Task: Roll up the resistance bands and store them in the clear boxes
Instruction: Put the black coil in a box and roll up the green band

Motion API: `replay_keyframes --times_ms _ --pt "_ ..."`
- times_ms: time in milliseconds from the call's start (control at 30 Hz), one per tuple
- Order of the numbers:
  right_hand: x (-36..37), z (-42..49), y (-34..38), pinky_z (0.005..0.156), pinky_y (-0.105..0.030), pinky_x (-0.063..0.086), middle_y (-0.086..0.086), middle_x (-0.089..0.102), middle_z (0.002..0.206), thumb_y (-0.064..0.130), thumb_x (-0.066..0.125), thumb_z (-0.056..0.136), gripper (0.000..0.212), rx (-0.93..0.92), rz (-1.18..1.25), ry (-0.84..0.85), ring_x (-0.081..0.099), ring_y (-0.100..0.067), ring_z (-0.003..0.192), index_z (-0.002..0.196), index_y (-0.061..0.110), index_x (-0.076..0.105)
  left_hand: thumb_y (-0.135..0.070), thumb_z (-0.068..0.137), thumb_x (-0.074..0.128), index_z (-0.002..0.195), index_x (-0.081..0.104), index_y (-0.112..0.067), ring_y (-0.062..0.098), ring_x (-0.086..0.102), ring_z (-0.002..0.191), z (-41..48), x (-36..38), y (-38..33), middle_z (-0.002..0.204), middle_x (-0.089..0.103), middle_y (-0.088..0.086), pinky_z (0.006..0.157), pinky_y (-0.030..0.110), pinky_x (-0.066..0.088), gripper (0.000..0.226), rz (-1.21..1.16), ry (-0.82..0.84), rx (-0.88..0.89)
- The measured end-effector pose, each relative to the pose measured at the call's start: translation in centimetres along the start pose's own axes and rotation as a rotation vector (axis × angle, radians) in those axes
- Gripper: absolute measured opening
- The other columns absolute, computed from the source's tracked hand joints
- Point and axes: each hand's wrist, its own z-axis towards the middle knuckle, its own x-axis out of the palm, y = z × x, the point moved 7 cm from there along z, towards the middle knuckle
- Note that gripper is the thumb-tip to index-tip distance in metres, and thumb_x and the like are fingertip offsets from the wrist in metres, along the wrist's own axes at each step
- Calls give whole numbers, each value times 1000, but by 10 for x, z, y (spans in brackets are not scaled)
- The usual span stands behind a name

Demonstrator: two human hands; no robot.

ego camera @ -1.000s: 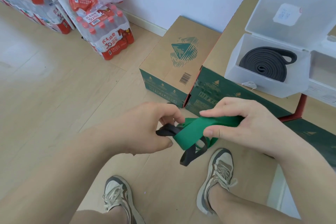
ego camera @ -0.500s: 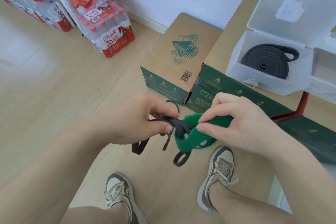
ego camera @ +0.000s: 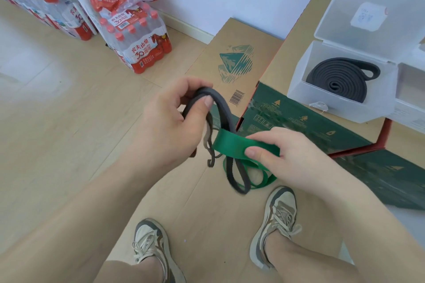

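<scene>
While the left hand [ego camera: 170, 119] grips the grey band [ego camera: 220, 108] and the right hand [ego camera: 285, 158] pinches the green band [ego camera: 232, 145], both hang tangled over the floor. They look soft and limp; I would hold the flat ends. To the far right, one clear box [ego camera: 340, 101] on the cartons [ego camera: 296, 119] already holds a rolled band [ego camera: 338, 78].

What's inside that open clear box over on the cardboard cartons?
A rolled-up dark grey resistance band lies coiled inside the open clear box. Whatever sits beneath the coil is hidden.
</scene>
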Motion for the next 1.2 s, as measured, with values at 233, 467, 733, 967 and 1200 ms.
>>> replay_keyframes --times_ms 233,467,733,967,1200 --pt "-21 -1 -4 56 -8 38 29 64 74 29 69 98 14 -5 137 -187 57 9 62 85 31 72 1 85 56 131 56 -27 21 59 105 -1 7 31 106 65 -6 91 38 51 54 486 276 -134" --pt "-21 -10 23 76 -11 40 11 63 83 20 73 95 8 -222 250 -213 62 -11 87 89 26 75 -28 87 77 155 36 -32 11 43 140 -17 39 28 154 48 -12 108 16 29 80 519 559 -28" --pt "-27 -16 16 79 -25 43 6 63 86 20 67 100 16 -269 357 -95 62 -17 87 88 26 74 -21 87 77 127 61 -33 9 55 115 -15 49 28 126 58 -13 97 38 52 45 456 573 117" --pt "-30 -18 17 74 -26 47 5 64 84 30 66 92 17 -266 370 -133 62 -14 79 108 33 72 -19 83 80 129 61 -40 -7 61 99 -26 60 19 105 65 -28 85 10 45 54 401 689 110" --pt "-24 -21 18 78 -37 54 3 71 95 19 91 77 34 -232 421 -72 70 -18 86 104 36 83 -16 79 81 106 73 -32 5 71 80 -14 44 26 85 75 -16 77 37 60 32 320 514 40"
